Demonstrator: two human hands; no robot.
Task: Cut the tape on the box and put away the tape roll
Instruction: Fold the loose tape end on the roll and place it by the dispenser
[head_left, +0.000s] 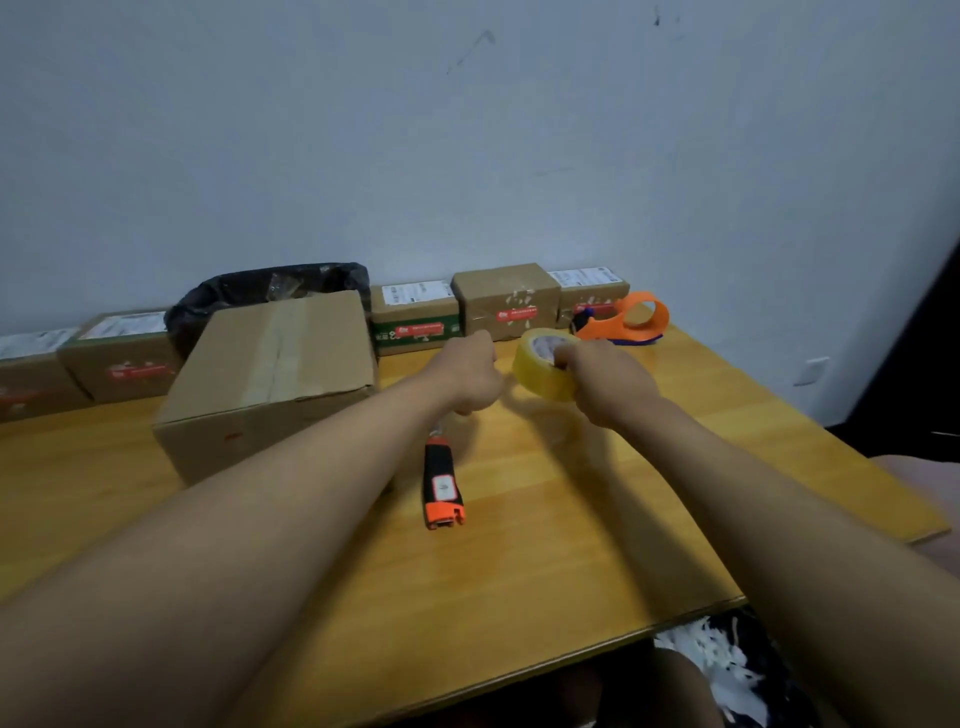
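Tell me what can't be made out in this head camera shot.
- Utility knife: blade end hidden under the left hand.
- Left hand: closed, contents hidden.
- Tape roll: near side covered by the right hand.
- Parcel labels: print too small.
- Bin: mostly behind the big box.

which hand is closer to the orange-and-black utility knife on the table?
Left. The left hand is closed just above the orange-and-black utility knife blade end; the right hand holds the yellowish tape roll, off to the knife's right.
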